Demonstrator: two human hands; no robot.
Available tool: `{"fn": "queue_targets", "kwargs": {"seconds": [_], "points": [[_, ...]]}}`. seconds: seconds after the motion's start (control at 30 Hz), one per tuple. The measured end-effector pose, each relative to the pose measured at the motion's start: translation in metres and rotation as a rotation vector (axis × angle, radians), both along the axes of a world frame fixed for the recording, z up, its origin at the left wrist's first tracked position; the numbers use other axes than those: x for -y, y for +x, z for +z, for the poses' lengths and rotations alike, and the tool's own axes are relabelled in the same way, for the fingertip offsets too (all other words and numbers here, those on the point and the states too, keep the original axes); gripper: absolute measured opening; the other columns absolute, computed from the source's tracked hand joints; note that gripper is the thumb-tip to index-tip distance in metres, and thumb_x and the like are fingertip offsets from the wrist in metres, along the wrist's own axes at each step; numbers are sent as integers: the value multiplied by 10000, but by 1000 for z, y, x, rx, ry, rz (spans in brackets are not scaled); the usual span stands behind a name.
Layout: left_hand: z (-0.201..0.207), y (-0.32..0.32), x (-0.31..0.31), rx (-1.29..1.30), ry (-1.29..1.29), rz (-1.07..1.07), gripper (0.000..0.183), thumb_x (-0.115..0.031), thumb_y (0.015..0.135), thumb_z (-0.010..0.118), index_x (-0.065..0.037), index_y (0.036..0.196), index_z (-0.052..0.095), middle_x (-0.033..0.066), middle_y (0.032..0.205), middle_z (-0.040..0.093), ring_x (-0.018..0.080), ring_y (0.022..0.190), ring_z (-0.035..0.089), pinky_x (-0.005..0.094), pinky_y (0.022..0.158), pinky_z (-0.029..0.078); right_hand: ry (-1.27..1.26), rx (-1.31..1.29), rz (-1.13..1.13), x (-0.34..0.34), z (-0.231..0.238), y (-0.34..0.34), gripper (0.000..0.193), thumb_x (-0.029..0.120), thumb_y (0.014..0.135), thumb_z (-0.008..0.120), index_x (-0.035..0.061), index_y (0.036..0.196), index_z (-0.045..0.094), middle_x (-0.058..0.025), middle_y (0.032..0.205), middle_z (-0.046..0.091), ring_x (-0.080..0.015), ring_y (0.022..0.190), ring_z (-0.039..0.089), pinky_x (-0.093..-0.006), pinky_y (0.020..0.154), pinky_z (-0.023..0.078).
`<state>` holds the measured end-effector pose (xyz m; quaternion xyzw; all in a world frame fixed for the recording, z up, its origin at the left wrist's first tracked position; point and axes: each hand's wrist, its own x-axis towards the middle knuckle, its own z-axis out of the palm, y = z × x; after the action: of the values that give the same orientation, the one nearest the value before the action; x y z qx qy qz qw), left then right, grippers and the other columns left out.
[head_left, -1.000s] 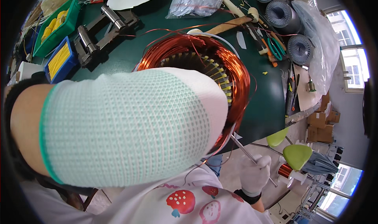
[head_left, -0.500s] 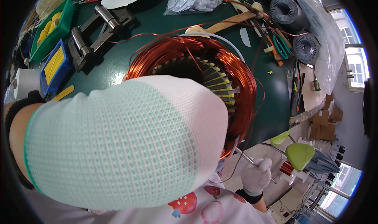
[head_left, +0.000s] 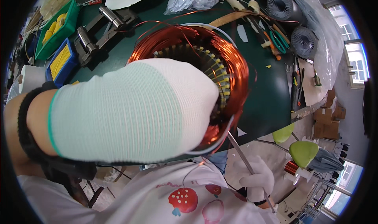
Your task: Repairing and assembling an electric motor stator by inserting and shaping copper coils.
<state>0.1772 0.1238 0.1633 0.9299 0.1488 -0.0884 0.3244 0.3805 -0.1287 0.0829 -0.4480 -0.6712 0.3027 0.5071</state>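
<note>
Head cam: L hand [head_left: 151, 108] arched over Cu coil [head_left: 238, 72].

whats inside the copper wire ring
Inside the copper wire ring, yellow-tipped strips show along the upper and right inner edge. The left hand covers much of the rest, hiding what lies beneath.

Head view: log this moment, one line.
left hand: over copper coil, fingers hidden | right hand: grip closed on metal rod | rod: upper end by coil | blue bin: yellow strips inside
</note>
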Motion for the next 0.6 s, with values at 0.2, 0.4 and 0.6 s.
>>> {"fn": "queue_targets", "kwargs": {"seconds": [0.2, 0.4, 0.6], "points": [[-70, -41, -2, 465, 60, -58, 236, -128, 871, 626, 33, 1032, 689, 204, 938, 659, 377, 924, 669, 414, 846, 554, -196, 787, 441, -55, 136, 19, 289, 127, 665, 604, 103, 939, 695, -75, 706, 568, -310, 604, 604, -389, 530, 446], [-8, -6, -2, 82, 41, -48, 209, -108, 894, 615, 14, 1042, 698, 201, 943, 641, 383, 942, 650, 414, 873, 539, -174, 53, -162, -40, 101, 7, 373, 272, 843, 583, -78, 808, 704, -157, 800, 678, -223, 651, 633, -314, 592, 480], [1, -8, -13, 456, 415, -135, 102, -52, 872, 616, -75, 959, 665, 123, 856, 640, 362, 835, 621, 428, 771, 505, -220, -244, -612, 63, 44, 28, 335, 228, 937, 503, -56, 886, 674, -187, 829, 693, -260, 758, 673, -352, 723, 520]]}}
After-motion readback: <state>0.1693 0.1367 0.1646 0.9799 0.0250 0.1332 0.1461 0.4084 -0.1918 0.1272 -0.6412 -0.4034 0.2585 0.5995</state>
